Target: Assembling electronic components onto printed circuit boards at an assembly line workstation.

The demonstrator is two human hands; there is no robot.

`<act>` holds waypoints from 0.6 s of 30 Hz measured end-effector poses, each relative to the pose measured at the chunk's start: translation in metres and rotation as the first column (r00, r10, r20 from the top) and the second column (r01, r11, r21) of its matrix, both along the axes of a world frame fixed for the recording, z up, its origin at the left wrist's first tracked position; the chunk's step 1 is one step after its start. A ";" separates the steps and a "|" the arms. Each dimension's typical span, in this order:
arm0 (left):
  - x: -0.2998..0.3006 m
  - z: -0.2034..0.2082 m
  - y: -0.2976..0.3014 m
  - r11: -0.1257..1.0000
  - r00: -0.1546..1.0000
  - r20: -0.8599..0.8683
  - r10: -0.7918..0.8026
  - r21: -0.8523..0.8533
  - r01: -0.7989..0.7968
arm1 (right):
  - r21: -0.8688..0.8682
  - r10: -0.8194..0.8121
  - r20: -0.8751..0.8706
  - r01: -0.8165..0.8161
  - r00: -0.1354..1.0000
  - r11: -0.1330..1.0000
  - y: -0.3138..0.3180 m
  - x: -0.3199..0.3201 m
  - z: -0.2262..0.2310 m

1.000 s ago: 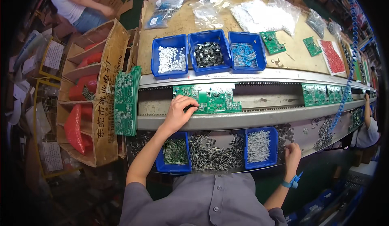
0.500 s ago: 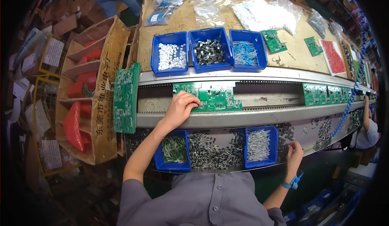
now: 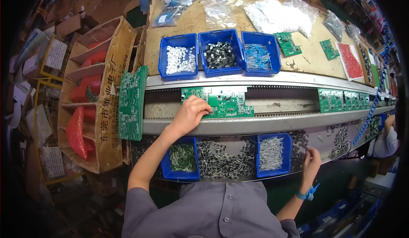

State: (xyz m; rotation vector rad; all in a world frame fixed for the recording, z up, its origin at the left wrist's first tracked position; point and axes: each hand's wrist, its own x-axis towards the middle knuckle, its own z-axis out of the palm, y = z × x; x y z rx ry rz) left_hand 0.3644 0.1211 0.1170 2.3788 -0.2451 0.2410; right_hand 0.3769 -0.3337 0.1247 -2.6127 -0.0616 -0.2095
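My left hand point(image 3: 194, 114) rests over the left part of a green circuit board point(image 3: 232, 103) on the conveyor rail. Its fingers are pinched together against the board, and whatever lies between them is hidden. My right hand point(image 3: 311, 163), with a blue strap point(image 3: 308, 193) on its wrist, hovers beside the loose dark components point(image 3: 300, 140) on the near ledge. Its fingers are curled together; anything held there is too small to see. Between my arms lie a heap of grey leaded components point(image 3: 226, 159), a blue bin of green-leaded parts point(image 3: 182, 158) and a blue bin of pale leaded parts point(image 3: 271, 153).
Beyond the rail point(image 3: 294, 78) stand blue bins with white connectors point(image 3: 180, 60), black parts point(image 3: 219, 54) and blue components point(image 3: 257, 56). Stacked circuit boards point(image 3: 132, 103) and a divided cardboard box point(image 3: 106, 110) are at left. More boards point(image 3: 344, 100) line the conveyor at right, near another person point(image 3: 385, 142).
My left hand has shifted very slightly right over the board. My right hand has moved a little to the right. A person at the far left has walked mostly out of view.
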 end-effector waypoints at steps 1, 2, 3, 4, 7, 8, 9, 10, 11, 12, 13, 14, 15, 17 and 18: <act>-0.001 0.000 -0.002 1.000 1.000 0.001 0.000 0.000 0.000 | 0.031 0.003 0.005 -0.003 1.000 1.000 0.002 0.001 0.002; -0.002 0.001 -0.005 1.000 0.999 0.030 0.026 0.017 -0.026 | 0.061 0.006 0.010 -0.007 1.000 0.998 0.004 0.002 0.004; -0.004 0.001 -0.008 0.998 0.997 0.059 0.051 0.034 -0.053 | 0.062 0.006 0.011 -0.006 1.000 0.998 0.008 0.004 0.006; -0.005 0.000 -0.010 0.998 0.997 0.061 0.051 0.034 -0.054 | 0.130 -0.004 -0.012 0.006 1.000 0.991 0.015 0.007 0.010; -0.007 -0.001 -0.014 0.994 0.995 0.064 0.072 0.076 -0.077 | 0.275 0.091 -0.016 -0.083 0.996 0.958 0.046 0.022 0.028; -0.009 -0.001 -0.014 0.990 0.995 0.054 0.078 0.109 -0.084 | 0.277 0.159 0.002 -0.154 0.987 0.948 0.061 0.028 0.036; -0.011 -0.001 -0.013 0.986 0.995 0.046 0.088 0.141 -0.093 | 0.285 0.242 0.031 -0.240 0.970 0.928 0.075 0.036 0.038; -0.012 0.001 -0.013 0.986 0.995 0.050 0.087 0.139 -0.093 | 0.290 0.318 0.062 -0.322 0.946 0.901 0.087 0.042 0.039; -0.015 0.005 -0.013 0.985 0.992 0.074 0.098 0.138 -0.107 | 0.297 0.401 0.078 -0.405 0.913 0.865 0.101 0.049 0.041; -0.020 0.008 -0.012 0.983 0.989 0.095 0.113 0.135 -0.125 | 0.309 0.455 0.009 -0.435 0.891 0.846 0.120 0.054 0.048; -0.023 0.013 -0.011 0.984 0.989 0.100 0.112 0.129 -0.124 | 0.317 0.528 0.057 -0.516 0.848 0.795 0.130 0.061 0.042; -0.029 0.018 -0.009 0.981 0.987 0.086 0.135 0.129 -0.145 | 0.279 0.608 0.095 -0.607 0.788 0.744 0.143 0.067 0.043; -0.034 0.023 -0.007 0.978 0.985 0.072 0.158 0.127 -0.166 | 0.291 0.651 0.116 -0.652 0.750 0.700 0.153 0.074 0.039; -0.045 0.030 -0.004 0.973 0.982 0.011 0.187 0.133 -0.187 | 0.343 0.679 0.056 -0.652 0.732 0.676 0.167 0.082 0.029; -0.054 0.032 -0.002 0.966 0.978 0.000 0.208 0.157 -0.205 | 0.419 0.693 -0.025 -0.622 0.721 0.662 0.176 0.085 0.029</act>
